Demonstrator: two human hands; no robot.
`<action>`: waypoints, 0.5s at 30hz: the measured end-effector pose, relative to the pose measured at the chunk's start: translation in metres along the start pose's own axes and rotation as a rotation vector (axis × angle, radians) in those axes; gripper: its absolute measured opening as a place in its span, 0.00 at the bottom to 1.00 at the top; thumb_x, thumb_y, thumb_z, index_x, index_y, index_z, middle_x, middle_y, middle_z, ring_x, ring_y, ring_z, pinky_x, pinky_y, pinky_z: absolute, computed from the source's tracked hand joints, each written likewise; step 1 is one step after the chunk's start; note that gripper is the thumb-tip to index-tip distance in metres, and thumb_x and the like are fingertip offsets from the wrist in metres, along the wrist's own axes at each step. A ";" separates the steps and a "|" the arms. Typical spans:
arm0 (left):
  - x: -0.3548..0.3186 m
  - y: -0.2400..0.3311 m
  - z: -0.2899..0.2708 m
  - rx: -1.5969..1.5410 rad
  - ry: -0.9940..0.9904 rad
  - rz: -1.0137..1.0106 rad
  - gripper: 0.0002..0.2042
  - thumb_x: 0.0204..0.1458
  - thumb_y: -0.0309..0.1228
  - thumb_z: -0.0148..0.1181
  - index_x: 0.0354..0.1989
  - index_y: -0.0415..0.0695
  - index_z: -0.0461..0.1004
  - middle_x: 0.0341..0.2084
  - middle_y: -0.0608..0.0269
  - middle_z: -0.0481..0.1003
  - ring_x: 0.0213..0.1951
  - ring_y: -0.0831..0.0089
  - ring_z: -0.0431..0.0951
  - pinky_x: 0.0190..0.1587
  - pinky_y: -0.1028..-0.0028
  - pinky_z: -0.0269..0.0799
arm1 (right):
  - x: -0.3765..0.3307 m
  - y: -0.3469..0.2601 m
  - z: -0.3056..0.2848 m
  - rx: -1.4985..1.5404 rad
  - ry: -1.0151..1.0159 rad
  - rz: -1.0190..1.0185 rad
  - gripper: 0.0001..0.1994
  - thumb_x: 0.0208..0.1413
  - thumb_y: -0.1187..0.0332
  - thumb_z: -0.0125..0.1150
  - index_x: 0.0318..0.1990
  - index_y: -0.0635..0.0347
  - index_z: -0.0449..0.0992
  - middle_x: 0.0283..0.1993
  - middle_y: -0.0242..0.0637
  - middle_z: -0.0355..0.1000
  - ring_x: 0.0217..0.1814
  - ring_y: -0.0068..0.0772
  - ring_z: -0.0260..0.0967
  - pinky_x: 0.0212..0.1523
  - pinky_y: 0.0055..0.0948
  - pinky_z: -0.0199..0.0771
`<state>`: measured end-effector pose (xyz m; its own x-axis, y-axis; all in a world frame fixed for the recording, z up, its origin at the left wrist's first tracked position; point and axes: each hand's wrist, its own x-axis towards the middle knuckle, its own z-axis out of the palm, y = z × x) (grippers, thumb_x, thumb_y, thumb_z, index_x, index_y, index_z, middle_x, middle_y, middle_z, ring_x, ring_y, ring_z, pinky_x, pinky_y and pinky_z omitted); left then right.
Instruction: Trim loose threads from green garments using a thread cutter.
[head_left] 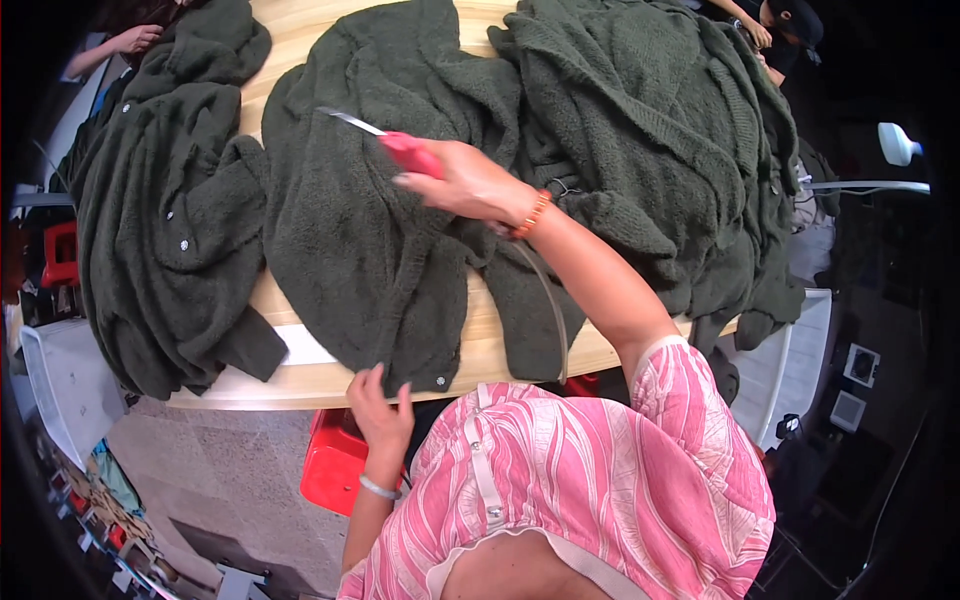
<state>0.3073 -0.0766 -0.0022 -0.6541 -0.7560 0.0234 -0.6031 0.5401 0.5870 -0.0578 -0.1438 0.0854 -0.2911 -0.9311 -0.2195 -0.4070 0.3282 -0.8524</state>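
Observation:
A dark green knitted cardigan [345, 215] lies spread on the wooden table in front of me, with a button near its lower edge. Above it, my right hand [470, 183] is closed around red-handled scissors [408, 152], their thin blade pointing to the upper left. Slight blur on the scissors hides whether their blades are apart. By the table's near edge, my left hand [381, 412] has its fingers and thumb apart. Its fingertips are at the cardigan's lower edge, and I see nothing held in them.
More dark green knitwear is heaped on the right [640, 130] and on the left [165, 240] of the wooden table [245, 388]. A cord hangs below my right wrist. A red stool [330, 475] stands under the near edge. Other people's hands show at the far corners.

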 end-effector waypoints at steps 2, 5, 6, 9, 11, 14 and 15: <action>0.044 0.036 0.012 -0.047 -0.003 0.172 0.29 0.45 0.30 0.70 0.57 0.41 0.67 0.51 0.45 0.67 0.53 0.46 0.67 0.56 0.56 0.63 | -0.029 0.040 -0.014 0.033 0.084 0.097 0.21 0.57 0.57 0.61 0.53 0.60 0.73 0.38 0.48 0.77 0.42 0.48 0.76 0.44 0.39 0.73; 0.116 0.064 0.051 -0.002 0.050 0.400 0.34 0.45 0.30 0.69 0.63 0.46 0.62 0.59 0.43 0.61 0.56 0.46 0.65 0.57 0.55 0.62 | -0.078 0.060 -0.023 0.077 0.197 0.218 0.17 0.58 0.60 0.60 0.50 0.62 0.73 0.32 0.43 0.77 0.37 0.43 0.77 0.41 0.35 0.73; 0.140 0.069 0.066 0.013 0.061 0.444 0.37 0.45 0.30 0.68 0.66 0.48 0.60 0.61 0.42 0.59 0.57 0.46 0.64 0.56 0.54 0.62 | -0.091 0.074 -0.021 0.064 0.238 0.233 0.16 0.59 0.62 0.59 0.49 0.64 0.73 0.30 0.44 0.77 0.36 0.45 0.77 0.40 0.37 0.73; 0.201 0.070 0.088 0.121 0.122 0.449 0.40 0.44 0.28 0.67 0.69 0.49 0.56 0.63 0.43 0.56 0.57 0.47 0.63 0.57 0.54 0.62 | -0.128 0.060 -0.018 -0.067 0.281 0.203 0.17 0.60 0.62 0.59 0.52 0.61 0.71 0.31 0.47 0.76 0.37 0.52 0.76 0.40 0.41 0.73; 0.231 0.066 0.091 0.149 0.049 0.379 0.39 0.44 0.27 0.67 0.68 0.49 0.57 0.63 0.45 0.57 0.56 0.50 0.66 0.56 0.57 0.63 | -0.146 0.067 -0.014 -0.106 0.290 0.185 0.18 0.60 0.64 0.59 0.55 0.60 0.70 0.32 0.47 0.75 0.36 0.46 0.76 0.39 0.39 0.73; 0.253 0.036 0.088 -0.281 -0.020 0.107 0.22 0.52 0.23 0.57 0.57 0.41 0.68 0.48 0.51 0.75 0.47 0.56 0.76 0.53 0.65 0.69 | -0.161 0.077 -0.009 -0.169 0.292 0.124 0.20 0.60 0.66 0.60 0.59 0.58 0.68 0.37 0.50 0.76 0.38 0.50 0.76 0.40 0.37 0.74; 0.254 0.024 0.079 -0.667 -0.056 -0.075 0.19 0.53 0.23 0.54 0.55 0.39 0.69 0.45 0.54 0.76 0.47 0.60 0.77 0.53 0.66 0.70 | -0.163 0.073 -0.009 -0.150 0.236 0.128 0.20 0.59 0.66 0.61 0.58 0.58 0.69 0.38 0.50 0.75 0.39 0.54 0.74 0.40 0.37 0.74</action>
<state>0.0907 -0.2259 -0.0465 -0.6548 -0.7527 -0.0687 -0.2491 0.1291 0.9598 -0.0483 0.0337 0.0631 -0.5343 -0.8238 -0.1896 -0.4724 0.4770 -0.7411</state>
